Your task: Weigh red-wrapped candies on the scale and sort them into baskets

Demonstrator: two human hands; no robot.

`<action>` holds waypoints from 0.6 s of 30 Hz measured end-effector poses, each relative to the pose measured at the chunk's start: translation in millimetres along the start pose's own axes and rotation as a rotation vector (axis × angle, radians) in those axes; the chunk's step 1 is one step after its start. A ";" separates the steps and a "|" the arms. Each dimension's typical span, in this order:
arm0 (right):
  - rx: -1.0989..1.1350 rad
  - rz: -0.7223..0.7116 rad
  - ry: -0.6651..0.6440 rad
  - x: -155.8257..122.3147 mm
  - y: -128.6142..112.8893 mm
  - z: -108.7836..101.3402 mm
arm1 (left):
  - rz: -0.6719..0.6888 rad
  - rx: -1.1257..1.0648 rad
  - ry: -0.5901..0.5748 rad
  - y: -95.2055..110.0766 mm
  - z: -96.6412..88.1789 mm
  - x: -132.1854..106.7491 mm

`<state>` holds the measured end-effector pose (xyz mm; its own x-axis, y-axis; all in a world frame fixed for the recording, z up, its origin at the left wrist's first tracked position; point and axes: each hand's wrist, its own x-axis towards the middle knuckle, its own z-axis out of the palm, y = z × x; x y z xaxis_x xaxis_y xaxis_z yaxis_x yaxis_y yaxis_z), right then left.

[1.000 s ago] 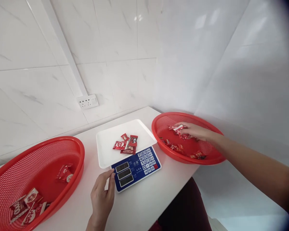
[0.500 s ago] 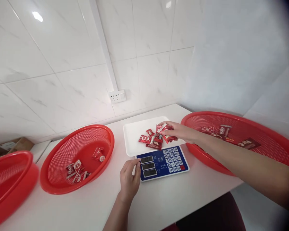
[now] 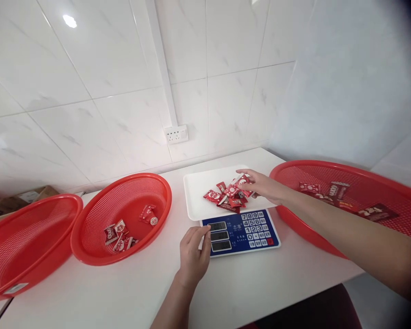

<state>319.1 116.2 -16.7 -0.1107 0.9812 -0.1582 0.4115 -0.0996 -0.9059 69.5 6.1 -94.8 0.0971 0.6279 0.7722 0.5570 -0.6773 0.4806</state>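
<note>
A digital scale (image 3: pixel 238 249) with a blue keypad panel bears a white tray (image 3: pixel 196 201). Several red candy packets (image 3: pixel 213 196) lie heaped on this tray. My right hand (image 3: pixel 260 185) is over the heap from the right, thumb and fingers closed round a red candy packet with white dots (image 3: pixel 232 189). Curled at the left edge of the scale, my left hand (image 3: pixel 194 253) has its thumb and forefinger tips against the edge beside the displays. The digits on these displays are too blurred to read surely.
Left of the scale, a red mesh basket (image 3: pixel 89 253) holds several candy packets. Farther left stands another red basket (image 3: pixel 63 246), with cardboard (image 3: pixel 43 194) behind it. A larger red basket (image 3: pixel 294 169) at right contains more packets, partly behind my right arm. A socket (image 3: pixel 176 134) is on the tiled wall.
The view has shifted left, so things appear farther right. Between my right fingers, the dotted packet now shows plainly above the heap. My left hand stays at the scale's edge.
</note>
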 end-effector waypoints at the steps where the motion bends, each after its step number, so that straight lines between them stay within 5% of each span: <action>1: -0.009 -0.002 0.017 -1.3 -0.9 -0.8 | 0.000 -0.002 0.000 0.1 0.1 -0.1; 6: -0.007 0.033 0.096 -7.8 -5.8 -5.5 | 0.004 -0.008 0.003 -0.2 0.2 -0.5; 12: 0.030 0.095 -0.024 -7.5 -2.3 0.4 | -0.004 -0.020 0.008 -0.8 0.5 -0.7; 18: 0.073 -0.037 -0.002 -20.9 -13.7 -7.4 | -0.020 -0.067 0.008 1.2 -0.8 1.0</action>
<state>322.5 98.3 1.9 -0.1267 0.9841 -0.1245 0.3405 -0.0748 -0.9373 69.5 5.6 -93.1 0.0798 0.6385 0.7655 0.5025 -0.6890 0.5223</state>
